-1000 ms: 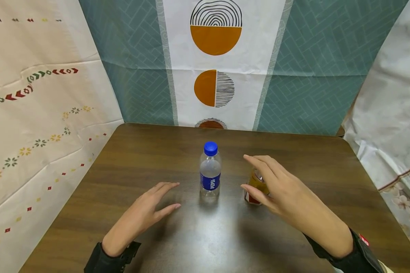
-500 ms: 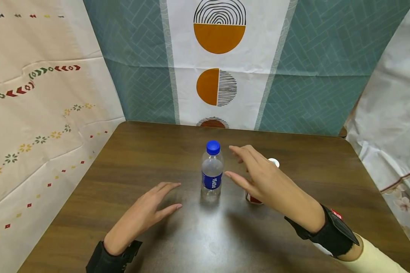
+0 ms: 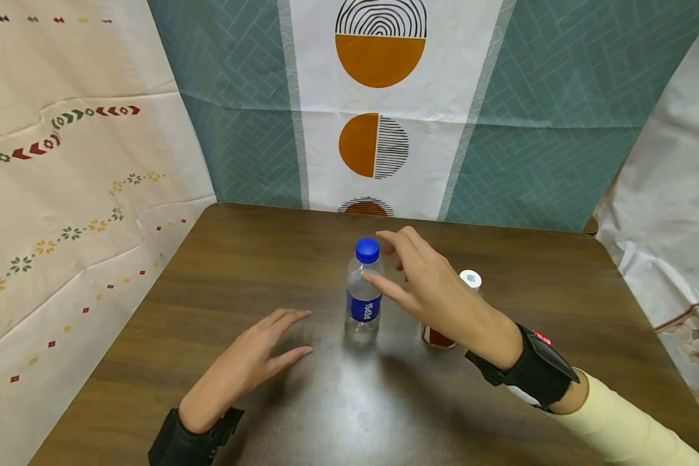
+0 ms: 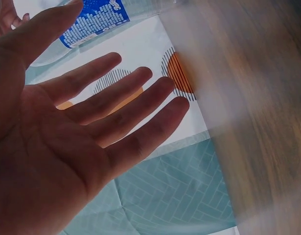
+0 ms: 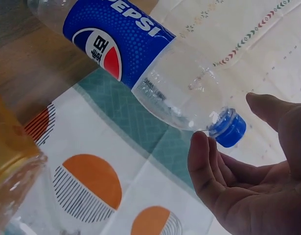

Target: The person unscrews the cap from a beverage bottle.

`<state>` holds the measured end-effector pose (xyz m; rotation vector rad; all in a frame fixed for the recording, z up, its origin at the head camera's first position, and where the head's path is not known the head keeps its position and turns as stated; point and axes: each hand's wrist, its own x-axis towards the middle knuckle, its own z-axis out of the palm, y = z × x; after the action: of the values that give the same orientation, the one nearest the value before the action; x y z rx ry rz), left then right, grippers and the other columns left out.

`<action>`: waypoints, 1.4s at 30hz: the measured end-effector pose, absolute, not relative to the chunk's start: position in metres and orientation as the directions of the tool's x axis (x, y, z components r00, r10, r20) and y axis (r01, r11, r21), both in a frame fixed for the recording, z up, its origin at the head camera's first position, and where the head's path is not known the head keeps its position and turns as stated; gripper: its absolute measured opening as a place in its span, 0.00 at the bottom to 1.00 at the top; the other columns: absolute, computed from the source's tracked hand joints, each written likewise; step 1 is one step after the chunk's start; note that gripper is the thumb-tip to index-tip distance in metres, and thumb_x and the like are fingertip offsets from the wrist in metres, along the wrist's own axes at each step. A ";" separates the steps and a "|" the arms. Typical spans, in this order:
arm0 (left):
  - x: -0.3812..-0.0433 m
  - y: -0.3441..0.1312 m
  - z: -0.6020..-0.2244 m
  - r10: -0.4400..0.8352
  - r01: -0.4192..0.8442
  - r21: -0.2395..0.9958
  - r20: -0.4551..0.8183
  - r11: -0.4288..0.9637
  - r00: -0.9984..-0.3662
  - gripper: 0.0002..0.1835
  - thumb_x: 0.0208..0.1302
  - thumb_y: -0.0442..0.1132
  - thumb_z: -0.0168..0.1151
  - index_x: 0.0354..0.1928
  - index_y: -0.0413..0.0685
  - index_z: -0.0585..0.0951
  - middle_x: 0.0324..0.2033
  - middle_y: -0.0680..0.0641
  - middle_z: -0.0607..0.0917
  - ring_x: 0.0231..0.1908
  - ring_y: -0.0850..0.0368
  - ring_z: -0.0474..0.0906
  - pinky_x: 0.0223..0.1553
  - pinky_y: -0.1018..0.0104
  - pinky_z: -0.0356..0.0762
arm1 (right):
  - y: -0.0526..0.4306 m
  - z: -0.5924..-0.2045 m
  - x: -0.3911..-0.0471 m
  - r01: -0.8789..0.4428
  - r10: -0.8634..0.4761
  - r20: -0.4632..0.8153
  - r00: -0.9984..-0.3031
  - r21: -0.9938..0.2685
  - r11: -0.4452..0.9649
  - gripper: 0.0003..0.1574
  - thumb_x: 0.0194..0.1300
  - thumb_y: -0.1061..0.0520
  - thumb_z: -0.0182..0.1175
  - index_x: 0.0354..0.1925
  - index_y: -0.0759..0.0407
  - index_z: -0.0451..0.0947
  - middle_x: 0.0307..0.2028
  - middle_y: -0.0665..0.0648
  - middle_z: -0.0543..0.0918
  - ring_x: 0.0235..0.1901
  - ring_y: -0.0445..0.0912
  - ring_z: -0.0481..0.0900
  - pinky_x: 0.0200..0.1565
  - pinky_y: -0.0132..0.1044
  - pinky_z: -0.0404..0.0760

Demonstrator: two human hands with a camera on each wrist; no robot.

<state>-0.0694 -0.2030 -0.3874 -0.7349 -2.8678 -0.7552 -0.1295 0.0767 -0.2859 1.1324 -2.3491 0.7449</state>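
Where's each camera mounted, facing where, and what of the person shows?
Head: worn on the head, facing forward and down at the wooden table and Pepsi bottle; left hand and right hand show.
Left wrist: mounted there, facing past the left palm and fingers to part of the bottle.
Right wrist: mounted there, facing the bottle's blue cap; right thumb and fingers show.
Shared by both wrists: Pepsi bottle, patterned cloth.

Wears blk L wristband (image 3: 188, 441) w/ jutting flap (image 3: 230, 422) | wears blk R wristband (image 3: 537, 374) w/ sm. wht-lettered red tag (image 3: 542, 338), wht patch (image 3: 523, 395) underneath | wears pale-yel R sleeve (image 3: 632, 414), hem (image 3: 587, 393) short of wristband | leaves L hand (image 3: 244, 362), R hand (image 3: 437, 288) bare
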 end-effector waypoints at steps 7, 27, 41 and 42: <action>-0.070 -0.204 -0.390 0.428 0.470 0.444 0.197 0.763 -0.882 0.29 0.60 0.51 0.63 0.61 0.48 0.73 0.53 0.47 0.78 0.51 0.54 0.75 0.47 0.53 0.79 | 0.067 -0.287 -0.137 -0.787 -0.568 0.557 -0.606 -0.313 0.532 0.31 0.59 0.50 0.65 0.53 0.67 0.69 0.40 0.57 0.72 0.39 0.45 0.71 0.37 0.36 0.80; -0.070 -0.202 -0.389 0.430 0.470 0.449 0.195 0.760 -0.882 0.29 0.61 0.52 0.63 0.62 0.48 0.72 0.53 0.47 0.78 0.51 0.55 0.75 0.47 0.54 0.79 | 0.063 -0.290 -0.141 -0.751 -0.553 0.509 -0.660 -0.418 0.512 0.21 0.60 0.52 0.65 0.42 0.64 0.70 0.35 0.55 0.73 0.32 0.43 0.73 0.33 0.35 0.82; -0.068 -0.195 -0.383 0.444 0.482 0.454 0.194 0.749 -0.875 0.33 0.60 0.53 0.63 0.64 0.46 0.70 0.56 0.43 0.77 0.55 0.51 0.72 0.50 0.50 0.77 | 0.068 -0.277 -0.116 -0.749 -0.552 0.507 -0.662 -0.452 0.484 0.17 0.62 0.52 0.63 0.42 0.61 0.70 0.35 0.51 0.73 0.32 0.40 0.71 0.32 0.32 0.79; -0.068 -0.194 -0.382 0.445 0.484 0.457 0.198 0.747 -0.873 0.34 0.59 0.53 0.64 0.64 0.46 0.70 0.56 0.43 0.77 0.55 0.51 0.72 0.50 0.51 0.77 | 0.069 -0.276 -0.114 -0.749 -0.552 0.506 -0.662 -0.456 0.481 0.17 0.62 0.52 0.63 0.42 0.61 0.70 0.35 0.51 0.73 0.32 0.40 0.71 0.32 0.32 0.79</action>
<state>-0.0676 -0.1943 -0.3821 -0.7632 -2.8645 -0.7810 -0.1142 0.0686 -0.2760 1.1046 -2.4398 0.9649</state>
